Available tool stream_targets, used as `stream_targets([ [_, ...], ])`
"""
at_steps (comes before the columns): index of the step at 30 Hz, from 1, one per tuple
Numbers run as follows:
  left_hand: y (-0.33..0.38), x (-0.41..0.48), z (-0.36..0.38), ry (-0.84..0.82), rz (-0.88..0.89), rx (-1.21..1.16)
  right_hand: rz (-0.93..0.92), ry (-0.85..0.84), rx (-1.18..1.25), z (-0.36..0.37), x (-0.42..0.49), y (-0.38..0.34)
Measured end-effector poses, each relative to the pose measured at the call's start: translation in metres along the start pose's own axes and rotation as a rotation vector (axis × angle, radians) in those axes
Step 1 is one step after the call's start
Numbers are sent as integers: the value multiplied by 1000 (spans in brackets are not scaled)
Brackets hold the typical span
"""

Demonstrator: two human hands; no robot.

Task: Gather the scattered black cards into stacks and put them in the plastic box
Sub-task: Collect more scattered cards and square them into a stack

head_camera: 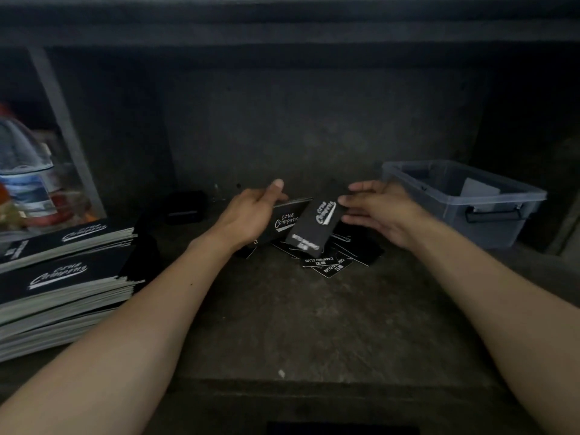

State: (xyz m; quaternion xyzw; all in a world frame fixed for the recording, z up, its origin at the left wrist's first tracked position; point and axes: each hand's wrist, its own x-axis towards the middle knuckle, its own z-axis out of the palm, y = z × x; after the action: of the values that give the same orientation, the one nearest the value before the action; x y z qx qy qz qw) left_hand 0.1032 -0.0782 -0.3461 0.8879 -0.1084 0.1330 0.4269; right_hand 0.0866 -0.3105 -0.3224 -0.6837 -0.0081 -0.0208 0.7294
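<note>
Dim concrete shelf, dark wall behind. Clamped in the left hand point(251, 215), thumb over the top edge: a gathered stack point(287, 222), probably steadied to take more. Just right of that grip, a tilted smaller stack point(314, 229), touched at its corner by the right hand point(379, 211), fingers straight and apart. Beneath both, loose cards point(329, 263). Further right of the right hand, the plastic box point(464, 199).
</note>
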Motion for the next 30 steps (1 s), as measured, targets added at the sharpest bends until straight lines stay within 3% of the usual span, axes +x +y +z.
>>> stream_targets([
  [4, 0, -4, 2, -46, 60, 57, -25, 43, 17, 18, 6, 25],
  [7, -9, 0, 1, -28, 126, 143, -188, 70, -657, 11, 19, 32],
  [12, -9, 2, -2, 108, 136, 59, -252, -76, -1123, -4, 24, 29],
  [16, -15, 3, -1, -2, 70, 190, -271, -139, -1184, -13, 24, 15],
  [18, -14, 3, -1, 34, 64, 174, -349, -126, -1305, -19, 21, 9],
  [21, -11, 5, -3, 169, 45, 86, -499, 88, -1425, -25, 19, 3],
  [24, -9, 5, -6, 241, 23, 57, -543, 258, -1380, -35, 24, -2],
  [28, -9, 4, 0, 92, 29, 34, -529, 37, -1172, -31, 22, -3],
  [30, -3, 1, 3, 12, 48, -6, -564, 6, -1075, -18, 21, 7],
])
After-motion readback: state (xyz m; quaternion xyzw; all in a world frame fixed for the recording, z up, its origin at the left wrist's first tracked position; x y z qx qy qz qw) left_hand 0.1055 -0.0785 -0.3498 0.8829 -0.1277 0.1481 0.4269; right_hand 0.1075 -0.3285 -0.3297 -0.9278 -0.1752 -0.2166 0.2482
